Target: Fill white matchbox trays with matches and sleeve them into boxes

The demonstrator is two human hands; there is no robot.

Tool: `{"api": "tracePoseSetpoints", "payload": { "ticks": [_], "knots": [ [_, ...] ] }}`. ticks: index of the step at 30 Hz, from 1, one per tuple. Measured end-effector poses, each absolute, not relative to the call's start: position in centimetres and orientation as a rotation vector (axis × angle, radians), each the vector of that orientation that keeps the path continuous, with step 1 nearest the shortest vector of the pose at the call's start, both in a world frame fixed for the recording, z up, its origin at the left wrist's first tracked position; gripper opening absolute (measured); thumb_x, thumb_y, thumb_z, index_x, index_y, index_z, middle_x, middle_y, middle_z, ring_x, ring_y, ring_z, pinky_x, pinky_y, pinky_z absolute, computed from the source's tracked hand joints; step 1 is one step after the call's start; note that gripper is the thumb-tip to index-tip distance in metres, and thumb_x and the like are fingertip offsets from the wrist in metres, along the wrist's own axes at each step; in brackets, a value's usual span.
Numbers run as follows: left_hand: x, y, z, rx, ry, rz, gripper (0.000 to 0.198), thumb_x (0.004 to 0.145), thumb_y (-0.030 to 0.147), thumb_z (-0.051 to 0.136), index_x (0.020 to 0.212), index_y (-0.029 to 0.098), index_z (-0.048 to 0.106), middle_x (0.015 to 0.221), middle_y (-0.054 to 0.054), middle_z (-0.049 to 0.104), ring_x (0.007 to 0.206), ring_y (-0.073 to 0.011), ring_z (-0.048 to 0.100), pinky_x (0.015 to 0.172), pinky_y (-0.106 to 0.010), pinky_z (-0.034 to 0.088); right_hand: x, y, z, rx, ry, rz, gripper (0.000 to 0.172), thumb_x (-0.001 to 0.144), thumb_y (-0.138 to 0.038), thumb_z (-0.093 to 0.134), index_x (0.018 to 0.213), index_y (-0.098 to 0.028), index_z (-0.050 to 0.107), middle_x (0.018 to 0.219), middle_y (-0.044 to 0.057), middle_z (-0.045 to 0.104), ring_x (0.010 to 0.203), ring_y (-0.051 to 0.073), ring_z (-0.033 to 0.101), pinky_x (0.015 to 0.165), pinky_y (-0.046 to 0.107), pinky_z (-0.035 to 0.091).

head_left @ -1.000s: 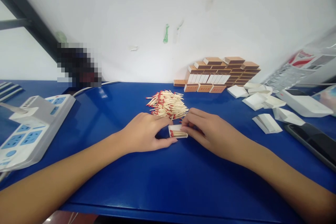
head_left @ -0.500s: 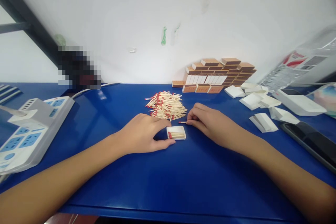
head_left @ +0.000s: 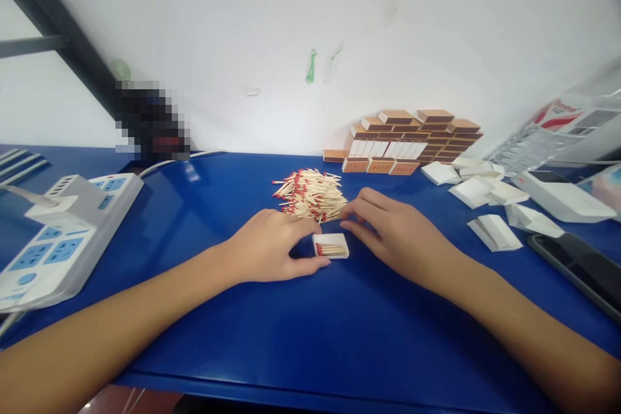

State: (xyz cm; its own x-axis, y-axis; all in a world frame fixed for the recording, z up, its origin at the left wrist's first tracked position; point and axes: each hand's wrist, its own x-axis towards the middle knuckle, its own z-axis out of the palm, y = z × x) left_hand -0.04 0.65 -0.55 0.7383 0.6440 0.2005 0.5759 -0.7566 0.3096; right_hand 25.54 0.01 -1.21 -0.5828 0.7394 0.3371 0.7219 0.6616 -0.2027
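Observation:
A small white matchbox tray [head_left: 345,239] lies on the blue table, with several red-headed matches [head_left: 332,250] along its near side. My left hand [head_left: 276,246] grips its left end between thumb and index finger. Just behind the tray is a heap of loose matches [head_left: 313,194], heads mostly toward the left. At the heap's right edge is my right hand [head_left: 383,223], thumb and index fingertip slightly apart, with no match visible between them.
Closed matchboxes [head_left: 407,136] are stacked against the wall. Several empty white trays [head_left: 473,191] lie at the right, near a black phone [head_left: 577,265], a white box [head_left: 563,197] and a clear plastic bottle [head_left: 528,142]. A power strip [head_left: 68,233] with a plug stands at the left.
The single match between my right fingertips is gone from them. Those fingertips have parted a little and lie closer to the heap. The left hand keeps its grip; the view has shifted slightly.

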Motion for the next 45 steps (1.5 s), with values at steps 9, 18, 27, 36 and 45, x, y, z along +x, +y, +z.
{"api": "tracePoseSetpoints", "payload": {
  "ticks": [9,18,27,36,45],
  "knots": [
    [-0.1,0.5,-0.7,2.75,0.928,0.42,0.033,0.093,0.051,0.068,0.105,0.021,0.073,0.067,0.002,0.066,0.057,-0.0137,0.063,0.055,-0.025,0.038,25.7,2.1,-2.3,-1.226,-2.491,0.139,0.011,0.105,-0.029,0.056,0.101,-0.02,0.062,0.097,0.005,0.058,0.081,0.019,0.057,0.07,0.031,0.044],
    [-0.4,1.0,-0.8,2.78,0.968,0.42,0.034,0.095,0.052,0.065,0.106,0.021,0.073,0.068,0.002,0.066,0.057,-0.0136,0.062,0.056,-0.026,0.04,26.3,1.8,-2.2,-1.26,-2.497,0.232,0.015,0.105,-0.029,0.054,0.094,-0.02,0.059,0.094,0.004,0.059,0.075,0.017,0.057,0.066,0.03,0.044],
    [-0.4,1.1,-0.5,2.764,1.05,0.463,0.035,0.093,0.049,0.067,0.11,0.02,0.073,0.064,0.003,0.064,0.054,-0.0134,0.059,0.056,-0.025,0.039,26.8,1.2,-1.0,-1.271,-2.46,0.253,0.016,0.107,-0.03,0.05,0.097,-0.02,0.059,0.097,0.005,0.06,0.078,0.019,0.059,0.068,0.03,0.044],
    [-0.2,1.1,-0.6,2.743,1.006,0.491,0.036,0.094,0.051,0.066,0.108,0.018,0.073,0.063,0.003,0.063,0.053,-0.0127,0.056,0.055,-0.024,0.037,24.8,-0.8,-1.2,-1.125,-2.5,0.329,0.01,0.106,-0.022,0.051,0.097,-0.02,0.055,0.099,0.005,0.061,0.079,0.018,0.059,0.067,0.03,0.045],
    [-0.4,1.2,-0.7,2.75,0.997,0.481,0.032,0.094,0.048,0.067,0.106,0.019,0.073,0.063,0.004,0.061,0.053,-0.0117,0.056,0.055,-0.023,0.037,24.9,-0.8,-1.4,-1.099,-2.488,0.28,0.008,0.105,-0.02,0.055,0.097,-0.019,0.058,0.098,0.004,0.059,0.078,0.017,0.057,0.068,0.029,0.045]
  ]
}}
